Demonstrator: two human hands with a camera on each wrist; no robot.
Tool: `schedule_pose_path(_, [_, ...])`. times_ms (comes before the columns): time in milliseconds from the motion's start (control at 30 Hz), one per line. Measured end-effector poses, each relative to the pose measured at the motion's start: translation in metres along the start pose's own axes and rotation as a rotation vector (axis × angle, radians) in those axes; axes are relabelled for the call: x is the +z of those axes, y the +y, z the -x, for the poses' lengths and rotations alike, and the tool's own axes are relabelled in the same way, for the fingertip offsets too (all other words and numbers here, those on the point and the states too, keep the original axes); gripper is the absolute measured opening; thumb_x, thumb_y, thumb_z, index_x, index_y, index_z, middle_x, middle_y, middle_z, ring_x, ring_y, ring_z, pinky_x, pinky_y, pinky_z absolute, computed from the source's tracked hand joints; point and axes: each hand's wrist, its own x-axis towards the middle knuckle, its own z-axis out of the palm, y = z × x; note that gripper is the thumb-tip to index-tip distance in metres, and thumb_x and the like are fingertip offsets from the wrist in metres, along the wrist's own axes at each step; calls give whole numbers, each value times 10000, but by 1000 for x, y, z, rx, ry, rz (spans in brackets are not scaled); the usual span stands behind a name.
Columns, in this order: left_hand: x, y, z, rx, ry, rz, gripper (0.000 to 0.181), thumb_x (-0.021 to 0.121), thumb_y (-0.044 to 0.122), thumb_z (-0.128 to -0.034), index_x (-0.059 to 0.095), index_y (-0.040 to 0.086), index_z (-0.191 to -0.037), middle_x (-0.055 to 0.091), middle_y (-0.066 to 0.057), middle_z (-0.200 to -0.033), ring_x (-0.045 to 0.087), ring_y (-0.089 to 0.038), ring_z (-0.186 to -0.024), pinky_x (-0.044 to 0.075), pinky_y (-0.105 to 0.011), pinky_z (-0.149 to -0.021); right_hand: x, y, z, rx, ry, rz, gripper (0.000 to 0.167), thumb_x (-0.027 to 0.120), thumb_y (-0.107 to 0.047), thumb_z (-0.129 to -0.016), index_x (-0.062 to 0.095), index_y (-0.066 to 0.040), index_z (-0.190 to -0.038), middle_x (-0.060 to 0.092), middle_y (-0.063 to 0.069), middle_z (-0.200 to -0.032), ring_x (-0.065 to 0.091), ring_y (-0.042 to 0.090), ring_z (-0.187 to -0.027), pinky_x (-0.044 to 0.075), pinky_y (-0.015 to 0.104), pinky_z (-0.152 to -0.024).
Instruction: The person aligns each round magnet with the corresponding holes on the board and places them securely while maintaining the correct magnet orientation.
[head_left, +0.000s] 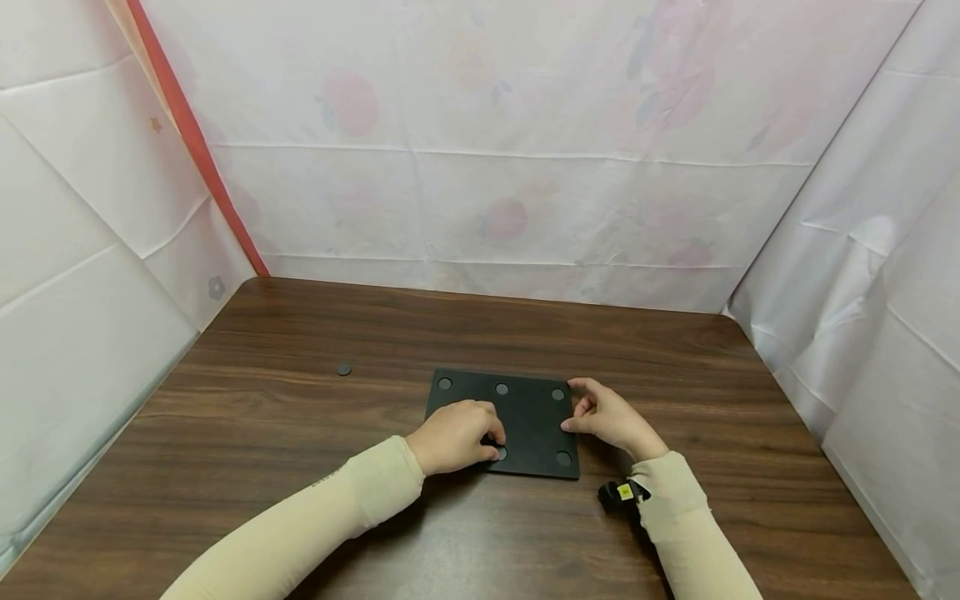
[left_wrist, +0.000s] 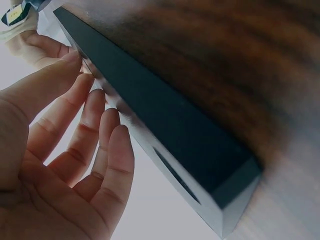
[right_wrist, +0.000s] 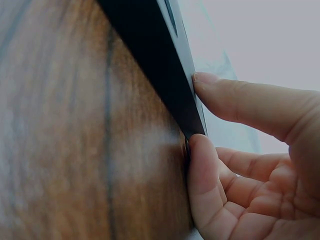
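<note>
A black rectangular board (head_left: 534, 425) lies on the table, with several grey round discs set in its face. My left hand (head_left: 459, 435) is over its near side, thumb and fingertips together at the grey disc (head_left: 502, 454) in the near middle. In the left wrist view, those fingers (left_wrist: 120, 150) meet the board's face, the disc hidden behind them. At the right edge, my right hand (head_left: 611, 419) holds the board between thumb and index finger. Seen from the right wrist, the thumb (right_wrist: 215, 95) touches the upper edge and the index finger (right_wrist: 204, 165) the corner.
One loose grey disc (head_left: 344, 369) lies on the brown wooden table (head_left: 300, 467), to the left of the board. A black wrist camera (head_left: 617, 496) is strapped at the right wrist. White cloth (head_left: 465, 150) hangs behind the table and along its sides.
</note>
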Motion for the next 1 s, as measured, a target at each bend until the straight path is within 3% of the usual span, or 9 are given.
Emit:
schedule_pose_path(267, [-7,-9,3,-45,47,109,157,735,278,-883,752,202,-1018,650,103,-994,629,-68,-877,526,-250,-770,-1,-2,1,-1,-5,-13,743,768,-118,-839,378,-44,-1466,563,91,-876,479,196,-688,410,299,-602])
schedule_pose_path(633, [-40,-33,29,-184,293,282,164,677,262,-935,721,188,-1074,665,90,-998,608,-64,-876,523,-300,-789,0,-2,0,0,-5,-18,748,774,-117,-832,379,-45,-1462,562,87,-861,479,192,-679,410,301,-595])
schedule_pose_path(800, [-53,-53,40,-234,421,269,191,647,247,-959,704,163,-1121,682,40,-1000,624,-102,-863,534,-334,-786,-1,-2,0,-1,-3,-18,749,777,-116,-828,382,-43,-1461,564,87,-859,481,192,-682,410,301,-599])
schedule_pose_path(1000, [-69,-86,57,-315,529,223,257,622,246,-976,673,109,-1187,689,-62,-1054,641,-200,-909,537,-420,-814,-1,-1,1,-9,-11,-27,752,770,-116,-838,368,-41,-1469,564,91,-863,489,200,-697,413,307,-608])
